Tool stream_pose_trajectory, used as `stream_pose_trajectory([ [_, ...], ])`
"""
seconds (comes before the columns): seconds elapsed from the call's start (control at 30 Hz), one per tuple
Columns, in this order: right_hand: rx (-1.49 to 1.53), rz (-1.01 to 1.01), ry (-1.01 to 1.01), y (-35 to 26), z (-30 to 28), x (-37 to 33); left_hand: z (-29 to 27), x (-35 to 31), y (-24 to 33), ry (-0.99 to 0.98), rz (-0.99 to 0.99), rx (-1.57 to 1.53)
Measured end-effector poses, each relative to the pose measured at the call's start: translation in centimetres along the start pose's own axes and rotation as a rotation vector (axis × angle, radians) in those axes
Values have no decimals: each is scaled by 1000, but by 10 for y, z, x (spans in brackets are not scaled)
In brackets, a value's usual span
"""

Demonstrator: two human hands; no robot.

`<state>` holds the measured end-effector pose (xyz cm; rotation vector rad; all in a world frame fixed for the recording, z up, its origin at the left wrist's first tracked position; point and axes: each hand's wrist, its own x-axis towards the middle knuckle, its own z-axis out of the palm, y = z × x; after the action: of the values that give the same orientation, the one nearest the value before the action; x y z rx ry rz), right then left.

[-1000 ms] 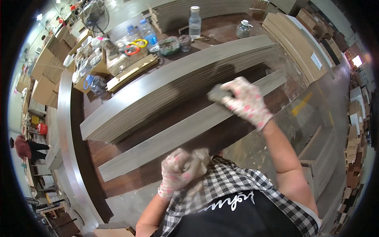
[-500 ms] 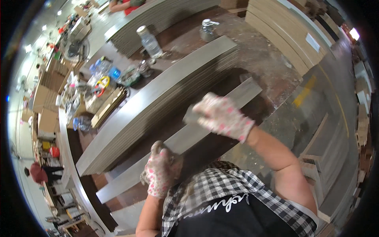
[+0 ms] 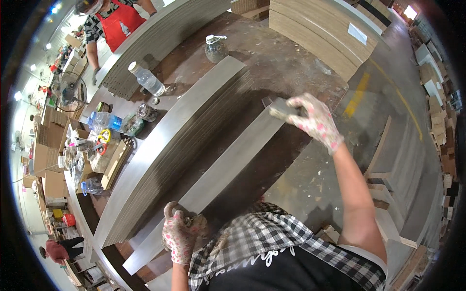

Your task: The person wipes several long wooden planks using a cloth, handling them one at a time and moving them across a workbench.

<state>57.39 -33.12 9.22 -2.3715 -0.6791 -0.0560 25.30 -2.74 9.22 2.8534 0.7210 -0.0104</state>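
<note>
A long grey board (image 3: 228, 160) lies slantwise across the brown table in front of me. My right hand (image 3: 318, 119), in a white glove with pink spots, pinches a small grey sanding block (image 3: 282, 109) against the board's far right end. My left hand (image 3: 178, 234), gloved alike, is closed at the board's near left part. A crumpled brownish cloth (image 3: 196, 226) is bunched in its fingers, partly hidden by them. Just beyond the board stands a stack of similar grey boards (image 3: 165, 145), slightly curved in this view.
Behind the stack are a clear bottle (image 3: 148, 80), a glass jar (image 3: 216, 49) and a box of odds and ends (image 3: 104, 155). Another board stack (image 3: 160, 41) stands farther back, beside a person in a red apron (image 3: 120, 24). Brown panels (image 3: 320, 34) are piled at the far right.
My right hand has slid the sanding block along the board to its far right end. My left hand stays near the other end. The view has shifted, bringing the red-aproned person more into sight.
</note>
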Motion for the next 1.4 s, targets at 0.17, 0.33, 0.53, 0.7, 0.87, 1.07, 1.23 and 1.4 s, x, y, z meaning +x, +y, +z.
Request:
stream_pose_trajectory([
  [0.17,71,78,53,31,-9,-64,3,-5,-6,94,48,-185],
  [0.33,903,-1,325,-41,42,-48,-7,-1,-30,456,21,-623],
  [0.53,1345,-16,194,-172,165,-54,-3,12,-15,548,259,-331],
  [0.7,915,11,117,-189,175,-66,14,-43,-67,388,67,-40],
  [0.87,892,-15,257,-163,188,-54,5,-126,-217,491,-304,112],
  [1.07,769,-16,308,-153,199,-46,-13,-237,-422,583,-770,-186],
  [1.23,765,-29,289,-155,197,-48,-73,-236,-378,826,-519,110],
  [1.4,838,-23,283,-160,201,-48,-24,-147,-258,453,-178,20],
])
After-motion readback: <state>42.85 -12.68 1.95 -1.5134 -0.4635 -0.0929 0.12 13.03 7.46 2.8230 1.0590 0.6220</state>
